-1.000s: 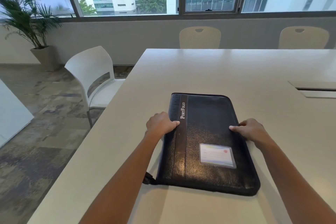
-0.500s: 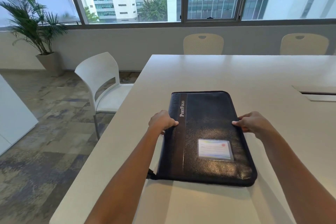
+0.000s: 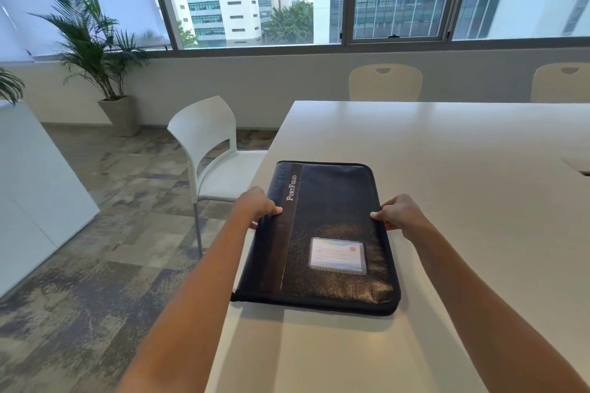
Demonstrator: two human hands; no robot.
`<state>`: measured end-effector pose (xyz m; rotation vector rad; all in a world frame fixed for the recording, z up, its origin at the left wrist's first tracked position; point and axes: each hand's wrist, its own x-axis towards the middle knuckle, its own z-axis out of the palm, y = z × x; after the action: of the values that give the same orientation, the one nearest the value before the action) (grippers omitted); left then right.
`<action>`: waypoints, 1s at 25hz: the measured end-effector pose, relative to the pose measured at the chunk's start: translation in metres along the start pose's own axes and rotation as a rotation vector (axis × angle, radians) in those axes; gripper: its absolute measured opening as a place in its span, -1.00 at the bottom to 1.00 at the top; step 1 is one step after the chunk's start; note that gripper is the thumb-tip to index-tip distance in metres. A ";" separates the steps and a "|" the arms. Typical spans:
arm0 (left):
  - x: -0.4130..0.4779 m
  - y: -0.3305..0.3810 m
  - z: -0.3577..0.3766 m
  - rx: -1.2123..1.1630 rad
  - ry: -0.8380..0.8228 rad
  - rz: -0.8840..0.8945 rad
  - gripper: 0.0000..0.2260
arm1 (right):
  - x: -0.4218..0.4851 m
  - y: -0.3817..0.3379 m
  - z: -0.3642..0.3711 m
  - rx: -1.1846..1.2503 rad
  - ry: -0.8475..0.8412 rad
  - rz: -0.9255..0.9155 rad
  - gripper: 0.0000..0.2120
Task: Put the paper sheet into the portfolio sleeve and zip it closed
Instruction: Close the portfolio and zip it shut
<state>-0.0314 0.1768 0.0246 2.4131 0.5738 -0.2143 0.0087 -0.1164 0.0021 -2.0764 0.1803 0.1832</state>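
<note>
A black leather portfolio (image 3: 332, 220) with "PortFolio" lettering and a card window lies closed near the left edge of the white table (image 3: 463, 175); its left side juts past the table edge. My left hand (image 3: 255, 206) grips its left spine edge, thumb on top. My right hand (image 3: 400, 212) grips its right edge, fingers curled round the rim. No paper sheet shows in view. The zip pull is not visible.
A white chair (image 3: 207, 150) stands just left of the table beside the portfolio. Two cream chairs (image 3: 384, 83) sit at the far side. A cable hatch (image 3: 579, 167) is set in the table at the right. A potted palm (image 3: 102, 51) stands by the window.
Both hands have slid to the portfolio's side edges and taken hold. The portfolio has shifted left, over the table edge, and looks lifted. The camera has tilted up.
</note>
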 end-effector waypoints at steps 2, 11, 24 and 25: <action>0.004 -0.012 -0.006 -0.005 -0.004 -0.020 -0.69 | 0.002 -0.005 0.014 -0.015 -0.007 0.004 -0.79; 0.022 -0.038 -0.008 0.031 -0.014 -0.050 -0.72 | 0.008 -0.004 0.039 -0.142 0.007 -0.022 -0.77; 0.028 -0.025 -0.016 0.251 -0.086 -0.051 -0.69 | 0.002 0.002 0.041 -0.358 0.046 -0.116 -0.68; 0.029 -0.021 -0.015 0.312 -0.071 -0.034 -0.67 | 0.001 0.002 0.041 -0.379 0.056 -0.129 -0.68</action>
<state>-0.0147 0.2105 0.0162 2.6832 0.5846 -0.4307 0.0068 -0.0819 -0.0198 -2.4635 0.0459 0.0840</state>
